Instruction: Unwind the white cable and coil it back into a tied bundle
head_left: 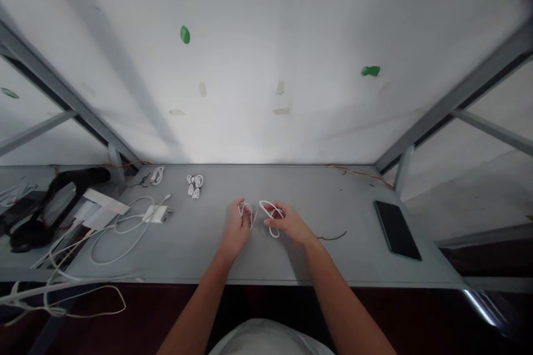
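Observation:
Both my hands rest on the grey table (291, 255) near its middle, holding one thin white cable (259, 209). My left hand (236, 228) is closed on a small loop of the cable at its fingertips. My right hand (287, 223) pinches another loop, which curls round its fingers and hangs down by the thumb. A short stretch of cable runs between the two hands.
A black phone (397, 229) lies flat at the right. Two bundled white cables (195, 185) (157, 175) sit near the back left. A white charger (156, 214) with a long loose cable (120, 233) lies at the left, beside dark gear (50, 205). A thin dark wire (332, 237) lies right of my wrist.

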`<state>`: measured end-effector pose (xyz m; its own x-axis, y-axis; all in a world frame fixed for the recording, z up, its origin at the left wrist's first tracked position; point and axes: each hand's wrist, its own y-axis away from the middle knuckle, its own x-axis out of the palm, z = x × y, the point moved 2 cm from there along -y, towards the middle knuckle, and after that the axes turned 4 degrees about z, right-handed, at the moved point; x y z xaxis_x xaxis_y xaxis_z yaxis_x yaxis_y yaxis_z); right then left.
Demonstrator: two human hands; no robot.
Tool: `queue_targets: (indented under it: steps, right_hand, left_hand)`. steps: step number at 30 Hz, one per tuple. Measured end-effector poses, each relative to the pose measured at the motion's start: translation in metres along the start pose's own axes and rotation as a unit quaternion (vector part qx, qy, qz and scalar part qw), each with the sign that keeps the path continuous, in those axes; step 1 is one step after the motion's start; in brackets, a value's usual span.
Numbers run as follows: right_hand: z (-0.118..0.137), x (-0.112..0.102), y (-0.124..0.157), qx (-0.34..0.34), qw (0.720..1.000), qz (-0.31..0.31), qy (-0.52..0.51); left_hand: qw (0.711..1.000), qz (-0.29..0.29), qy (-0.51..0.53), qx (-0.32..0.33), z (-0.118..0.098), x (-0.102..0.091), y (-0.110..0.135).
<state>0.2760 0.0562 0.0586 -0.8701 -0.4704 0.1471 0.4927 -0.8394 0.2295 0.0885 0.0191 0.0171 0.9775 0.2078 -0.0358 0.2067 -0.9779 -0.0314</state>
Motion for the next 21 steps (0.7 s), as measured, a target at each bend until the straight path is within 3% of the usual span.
queue_targets:
  steps: [4, 7, 10, 12, 16, 21]
  right_hand:
    - [0.011, 0.017, 0.008, -0.019, 0.992, 0.015, -0.128]
    - [0.013, 0.026, 0.011, -0.013, 0.980, 0.048, -0.192]
    - [0.013, 0.026, 0.014, -0.013, 0.978, 0.051, -0.201]
    - [0.013, 0.024, 0.016, -0.012, 0.982, 0.038, -0.184]
    - [0.009, 0.013, 0.015, 0.005, 0.996, 0.003, -0.091]
    - [-0.002, -0.007, 0.009, -0.020, 0.996, -0.062, 0.057]
  left_hand:
    - [0.985, 0.016, 0.143, -0.092, -0.006, 0.012, 0.004]
    - [0.959, 0.074, 0.235, -0.139, -0.015, 0.020, 0.007]
    - [0.946, 0.139, 0.254, -0.148, -0.022, 0.023, 0.011]
    - [0.958, 0.148, 0.214, -0.124, -0.024, 0.022, 0.012]
    - [0.991, 0.105, 0.046, -0.065, -0.018, 0.015, 0.007]
    - [0.995, -0.024, -0.050, -0.087, -0.010, -0.010, -0.007]
